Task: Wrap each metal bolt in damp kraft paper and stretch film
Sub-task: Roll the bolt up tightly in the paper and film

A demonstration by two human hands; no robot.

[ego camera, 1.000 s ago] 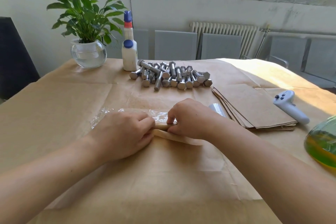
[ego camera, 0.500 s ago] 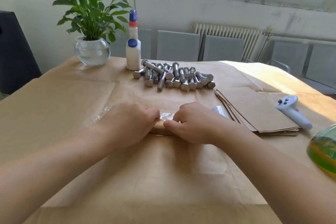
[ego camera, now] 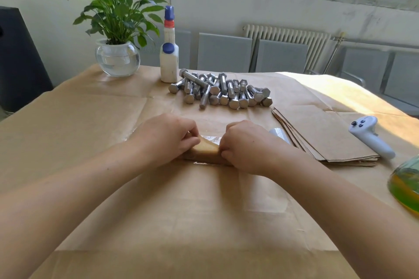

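Both hands, left (ego camera: 166, 140) and right (ego camera: 243, 145), grip the paper roll (ego camera: 205, 150) ends with curled fingers; best roll tightly, keeping film (ego camera: 210, 137) taut and smooth.

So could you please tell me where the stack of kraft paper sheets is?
In the head view, the stack of kraft sheets lies right of the hands, between the bolt pile and white controller.

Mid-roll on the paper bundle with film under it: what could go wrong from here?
1. Both hands, left and right, grip the kraft-paper roll only at its ends; the middle could loosen and unwrap.
2. The stretch film looks creased beside the roll, so it may bunch or stick unevenly.
3. The film roll lies close to the right wrist and could get knocked.
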